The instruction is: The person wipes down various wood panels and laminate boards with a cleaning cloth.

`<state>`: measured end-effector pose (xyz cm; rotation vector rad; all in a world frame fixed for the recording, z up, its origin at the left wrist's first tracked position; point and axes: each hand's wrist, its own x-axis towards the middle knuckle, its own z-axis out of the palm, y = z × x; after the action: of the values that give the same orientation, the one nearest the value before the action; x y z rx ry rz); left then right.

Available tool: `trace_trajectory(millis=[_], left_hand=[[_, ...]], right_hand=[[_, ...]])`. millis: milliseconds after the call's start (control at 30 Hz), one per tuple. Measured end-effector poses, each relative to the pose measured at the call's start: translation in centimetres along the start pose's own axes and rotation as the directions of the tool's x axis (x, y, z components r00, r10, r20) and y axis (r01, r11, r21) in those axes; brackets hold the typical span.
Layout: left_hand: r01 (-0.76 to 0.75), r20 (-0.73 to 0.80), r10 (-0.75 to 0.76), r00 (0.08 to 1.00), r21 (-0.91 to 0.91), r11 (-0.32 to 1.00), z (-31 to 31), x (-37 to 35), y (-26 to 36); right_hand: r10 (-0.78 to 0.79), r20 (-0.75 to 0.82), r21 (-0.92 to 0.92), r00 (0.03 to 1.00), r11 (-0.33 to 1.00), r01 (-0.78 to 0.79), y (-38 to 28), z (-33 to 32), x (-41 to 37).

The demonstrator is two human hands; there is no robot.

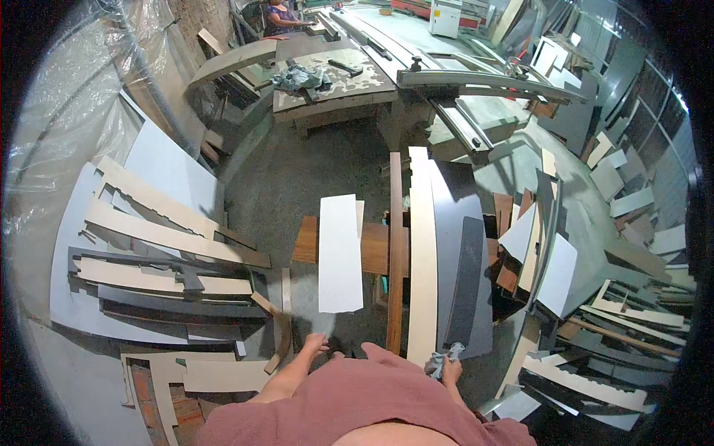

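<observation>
My right hand [451,370] is closed around a crumpled grey-blue rag [439,363]. The rag is at the near end of a dark grey strip [465,279], which lies on a wider grey panel [444,215]. My left hand [315,344] hangs low by my body with its fingers curled together, and no object shows in it. Just beyond that hand lies a white board [340,253], across a brown wood-grain panel [306,241]. A long cream strip [422,267] and a narrow brown strip [396,275] run side by side between my hands.
Offcuts, including a cream strip [171,234], lie in stacks at left. More scraps [584,383] crowd the right. Ahead are a worktable [335,100] with a cloth bundle [299,78] and hammer [346,68], and a sliding saw rail [483,80]. Another person [281,16] is far back.
</observation>
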<state>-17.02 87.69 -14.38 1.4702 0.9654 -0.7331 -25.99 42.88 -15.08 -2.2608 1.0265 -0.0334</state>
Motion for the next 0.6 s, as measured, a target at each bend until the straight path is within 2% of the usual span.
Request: trace_trajectory(millis=[100,200,367,433,467,500,533,567,600], left_hand=[[-0.004,0.026,0.003,1.000,0.041,0.999,-0.1,0.2,0.0],[0.003,0.017,-0.004,1.000,0.014,1.000,-0.1,0.8,-0.3],[0.014,0.066,-0.013,0.998,-0.016,1.000,-0.3,2.3,-1.2],[0.022,0.107,-0.019,0.994,-0.027,0.999,-0.6,4.1,-2.0],[0.044,0.106,-0.045,0.993,0.013,0.999,-0.4,4.4,-2.2],[0.066,0.106,-0.072,0.992,0.051,0.996,-0.2,4.7,-2.2],[0.025,0.090,-0.030,0.995,0.059,0.998,0.1,4.7,-2.2],[-0.013,0.081,0.009,0.997,0.059,0.998,0.8,4.3,-2.6],[-0.026,0.088,0.016,0.996,0.113,0.993,1.1,4.3,-2.4]], right_hand=[[-0.004,0.003,-0.012,1.000,1.000,0.004,-1.8,-1.1,-0.8],[-0.006,0.016,-0.012,1.000,1.000,0.006,-2.3,-1.5,-0.9],[-0.012,0.056,0.013,0.998,1.000,0.012,-1.6,-1.0,0.0],[-0.011,0.069,0.001,0.998,1.000,0.011,-3.3,-2.3,-0.9],[0.016,0.004,-0.007,1.000,1.000,-0.016,-4.4,-2.8,-1.3],[0.026,0.012,0.066,1.000,0.997,-0.026,-4.5,-3.1,-1.4],[0.072,0.035,0.081,0.997,0.994,-0.075,-3.8,-2.9,-1.0],[-0.001,-0.036,0.127,0.999,0.992,0.006,0.1,-0.7,0.4],[0.149,0.060,0.003,0.987,0.989,-0.149,-0.9,-2.3,0.0]])
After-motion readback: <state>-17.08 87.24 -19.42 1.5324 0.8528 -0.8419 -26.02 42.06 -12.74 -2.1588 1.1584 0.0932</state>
